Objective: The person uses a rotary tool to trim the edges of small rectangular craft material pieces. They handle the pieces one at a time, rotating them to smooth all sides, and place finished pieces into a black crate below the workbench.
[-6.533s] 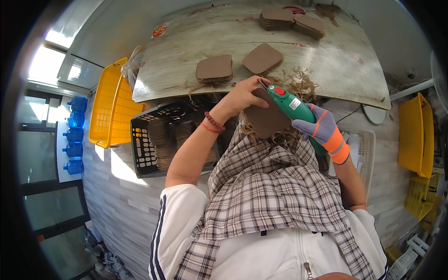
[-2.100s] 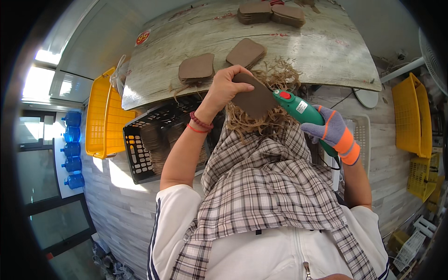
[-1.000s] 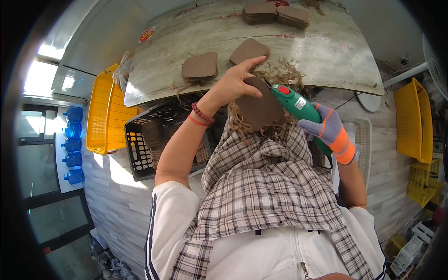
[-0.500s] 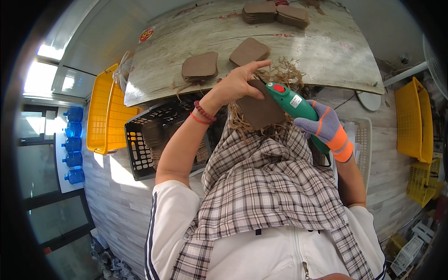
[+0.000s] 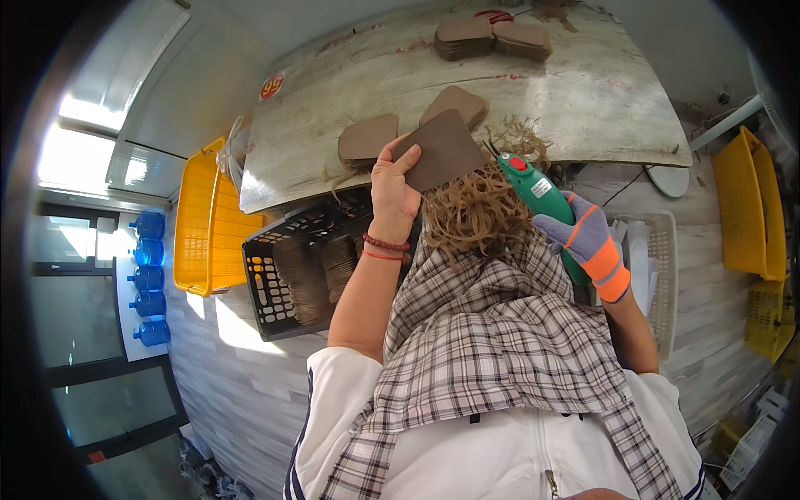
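My bare left hand pinches one corner of a flat brown square piece with rounded corners, thumb on top. It is held up over the near edge of the table, its face turned toward me. In a grey and orange work glove, my right hand grips a green electric hand tool with a red button and a thin dark tip. That tip points up and left, apart from the brown piece. Curly brown trimmings lie heaped on my checked apron, beneath the piece.
Brown pieces lie on the table: a left stack, another behind the held piece, and stacks at the back. A black crate of brown pieces stands below left. Yellow baskets flank both sides; a white basket stands right.
My left hand has drawn back and lifted the brown piece off the trimmings, up and left, away from the tool tip. The tool has shifted slightly right, and the heap of trimmings is uncovered.
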Tool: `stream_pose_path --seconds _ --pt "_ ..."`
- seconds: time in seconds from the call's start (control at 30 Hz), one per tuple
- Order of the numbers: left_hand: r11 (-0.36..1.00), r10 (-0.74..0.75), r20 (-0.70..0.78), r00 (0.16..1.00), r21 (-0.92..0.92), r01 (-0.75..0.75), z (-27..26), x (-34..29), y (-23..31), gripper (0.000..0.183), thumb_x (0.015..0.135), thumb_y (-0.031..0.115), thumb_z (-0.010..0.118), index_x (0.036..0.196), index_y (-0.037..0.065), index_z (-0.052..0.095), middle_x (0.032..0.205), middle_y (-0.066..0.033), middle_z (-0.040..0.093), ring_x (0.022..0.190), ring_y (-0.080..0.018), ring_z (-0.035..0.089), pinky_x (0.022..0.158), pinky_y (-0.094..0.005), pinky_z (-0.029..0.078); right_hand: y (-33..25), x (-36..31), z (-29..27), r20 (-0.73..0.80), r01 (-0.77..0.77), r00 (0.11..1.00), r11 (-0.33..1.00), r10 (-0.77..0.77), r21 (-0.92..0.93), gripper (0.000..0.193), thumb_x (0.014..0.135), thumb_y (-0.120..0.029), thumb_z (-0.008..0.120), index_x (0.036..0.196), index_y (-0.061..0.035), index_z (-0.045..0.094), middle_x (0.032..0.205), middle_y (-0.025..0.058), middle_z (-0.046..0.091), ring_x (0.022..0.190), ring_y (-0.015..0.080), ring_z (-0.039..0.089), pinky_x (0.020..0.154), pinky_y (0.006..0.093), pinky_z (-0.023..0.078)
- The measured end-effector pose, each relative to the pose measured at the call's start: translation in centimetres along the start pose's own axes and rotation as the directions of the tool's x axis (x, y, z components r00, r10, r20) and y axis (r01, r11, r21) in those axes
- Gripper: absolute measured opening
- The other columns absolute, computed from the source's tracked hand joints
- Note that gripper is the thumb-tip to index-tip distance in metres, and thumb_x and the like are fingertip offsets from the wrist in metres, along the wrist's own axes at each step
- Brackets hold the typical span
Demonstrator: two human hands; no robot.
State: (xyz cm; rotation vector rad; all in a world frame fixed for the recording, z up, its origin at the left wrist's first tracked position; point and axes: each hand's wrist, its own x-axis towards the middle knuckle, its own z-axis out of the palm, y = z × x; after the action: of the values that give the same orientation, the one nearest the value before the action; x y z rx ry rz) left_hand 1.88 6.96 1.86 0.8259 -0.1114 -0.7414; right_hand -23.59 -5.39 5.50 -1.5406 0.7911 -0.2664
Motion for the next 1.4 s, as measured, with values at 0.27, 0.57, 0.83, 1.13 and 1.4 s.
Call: stream_pose_path --seconds 0.27,0.57,0.83,1.13,1.4 --pt "1.000 -0.007 0.003 1.000 0.017 0.007 0.5 -1.0 -2.4 0.025 0.081 -0.006 0.065 0.104 0.000 0.059 0.099 -0.0127 0.065 0.085 -0.0221 0.065 0.074 -0.0361 0.058 -0.8 0.4 1.0 -0.025 -0.004 1.000 0.995 0.006 0.095 0.049 0.076 -0.023 0.078 0.111 0.0023 0.055 0.071 0.0013 0.059 0.055 0.0052 0.052 0.046 0.0203 0.042" --pt "0.840 0.264 -0.037 0.964 0.499 -0.212 -6.3 6.0 7.4 0.025 0.082 -0.003 0.062 0.106 0.002 0.061 0.096 -0.0093 0.065 0.083 -0.0166 0.061 0.073 -0.0282 0.051 0.8 1.1 -1.5 -0.151 0.016 0.988 1.000 -0.015 0.003 0.040 0.081 -0.019 0.072 0.109 0.0028 0.054 0.072 0.0040 0.060 0.051 0.0093 0.056 0.046 0.0232 0.048" --pt "-0.683 0.370 0.577 0.729 0.700 -0.207 -5.9 11.0 5.8 0.048 0.083 0.030 0.062 0.122 0.002 0.056 0.141 -0.0200 0.037 0.138 -0.0378 0.019 0.114 -0.0507 0.006 2.2 0.9 -2.2 -0.228 0.034 0.974 0.998 -0.022 0.051 0.042 0.078 -0.023 0.076 0.104 0.0030 0.057 0.072 0.0033 0.062 0.055 0.0063 0.056 0.048 0.0210 0.045" --pt "-0.633 0.117 0.381 0.917 0.740 -0.227 1.6 10.1 -4.1 0.060 0.081 0.045 0.063 0.118 -0.002 0.055 0.141 -0.0203 0.036 0.139 -0.0351 0.012 0.114 -0.0489 0.005 4.0 1.0 -2.6 -0.255 0.023 0.967 1.000 -0.023 -0.005 0.043 0.076 -0.026 0.077 0.105 0.0009 0.059 0.076 0.0027 0.063 0.060 0.0050 0.055 0.053 0.0215 0.045" --pt "0.382 0.220 0.096 0.971 0.907 -0.177 3.1 7.7 -4.9 0.034 0.076 0.019 0.076 0.087 0.003 0.048 0.102 -0.0103 0.054 0.086 -0.0219 0.051 0.073 -0.0425 0.043 4.1 1.4 -2.4 -0.268 0.102 0.958 0.995 -0.097 0.006 0.036 0.079 -0.018 0.074 0.103 0.0024 0.056 0.076 0.0038 0.063 0.055 0.0072 0.056 0.046 0.0218 0.045"
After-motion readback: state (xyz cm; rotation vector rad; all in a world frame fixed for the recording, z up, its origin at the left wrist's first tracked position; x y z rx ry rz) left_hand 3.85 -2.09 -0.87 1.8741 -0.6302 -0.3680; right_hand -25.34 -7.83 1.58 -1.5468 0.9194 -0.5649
